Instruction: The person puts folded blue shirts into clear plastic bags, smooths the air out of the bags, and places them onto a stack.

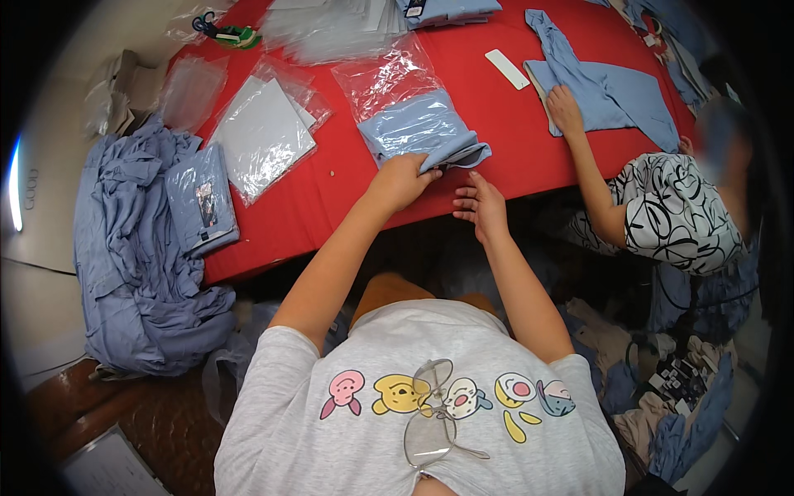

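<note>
A folded light-blue shirt (416,124) lies partly inside a clear plastic bag (389,81) at the table's front edge. The lower end of the shirt sticks out of the bag, with its corner turned up on the right. My left hand (402,180) grips this near edge, thumb on top; its fingertips are partly hidden beneath. Just right of it and below the turned-up corner, my right hand (483,207) is held with fingers apart and nothing in them.
On the red table (289,211) lie clear bags with white sheets (269,136), a bagged blue shirt (201,198), a white card (506,69) and a green tape dispenser (237,36). Blue garments (141,256) heap at left. At right, a co-worker's hand (566,109) rests on another shirt (608,91).
</note>
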Demonstrator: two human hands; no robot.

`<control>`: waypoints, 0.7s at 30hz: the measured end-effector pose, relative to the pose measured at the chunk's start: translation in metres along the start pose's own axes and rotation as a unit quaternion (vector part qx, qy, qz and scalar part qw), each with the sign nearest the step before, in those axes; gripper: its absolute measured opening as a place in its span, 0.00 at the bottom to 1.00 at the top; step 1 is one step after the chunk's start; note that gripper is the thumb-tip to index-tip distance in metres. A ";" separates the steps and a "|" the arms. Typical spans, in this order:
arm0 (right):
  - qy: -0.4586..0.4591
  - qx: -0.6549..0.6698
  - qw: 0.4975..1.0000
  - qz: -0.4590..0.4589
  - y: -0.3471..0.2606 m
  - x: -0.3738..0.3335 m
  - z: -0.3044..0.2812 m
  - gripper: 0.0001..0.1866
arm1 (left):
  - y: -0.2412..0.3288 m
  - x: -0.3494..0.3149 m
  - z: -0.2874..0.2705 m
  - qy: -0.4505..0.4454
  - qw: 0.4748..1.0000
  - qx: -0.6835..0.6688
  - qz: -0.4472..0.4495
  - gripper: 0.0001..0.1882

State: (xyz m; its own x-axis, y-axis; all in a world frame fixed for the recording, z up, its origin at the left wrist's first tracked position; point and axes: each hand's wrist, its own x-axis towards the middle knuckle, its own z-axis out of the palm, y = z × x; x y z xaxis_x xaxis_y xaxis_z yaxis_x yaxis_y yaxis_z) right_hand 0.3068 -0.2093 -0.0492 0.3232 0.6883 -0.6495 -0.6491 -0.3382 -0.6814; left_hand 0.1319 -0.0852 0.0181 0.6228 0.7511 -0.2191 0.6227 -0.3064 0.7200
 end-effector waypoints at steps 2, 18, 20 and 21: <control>-0.004 -0.044 0.999 -0.031 -0.002 0.011 0.009 0.22 | -0.001 0.002 -0.001 -0.002 1.000 -0.008 -0.007 0.18; -0.053 -0.243 0.968 -0.023 0.041 0.011 0.016 0.14 | 0.001 0.009 0.024 0.186 0.927 0.291 0.144 0.20; -0.070 -0.210 0.975 -0.025 0.045 0.008 0.011 0.14 | 0.004 0.012 0.024 0.202 0.912 0.312 0.175 0.20; -0.082 -0.191 0.978 -0.028 0.045 0.008 0.012 0.14 | 0.006 0.013 0.025 0.203 0.905 0.323 0.191 0.21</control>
State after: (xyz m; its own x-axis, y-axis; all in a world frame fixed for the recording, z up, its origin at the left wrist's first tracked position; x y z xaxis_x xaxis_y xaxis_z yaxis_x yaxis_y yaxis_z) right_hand 0.2721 -0.2109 -0.0810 0.2158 0.7953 -0.5665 -0.3191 -0.4908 -0.8107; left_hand 0.1558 -0.0918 0.0024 0.7071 0.6314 0.3182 0.6275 -0.7678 0.1292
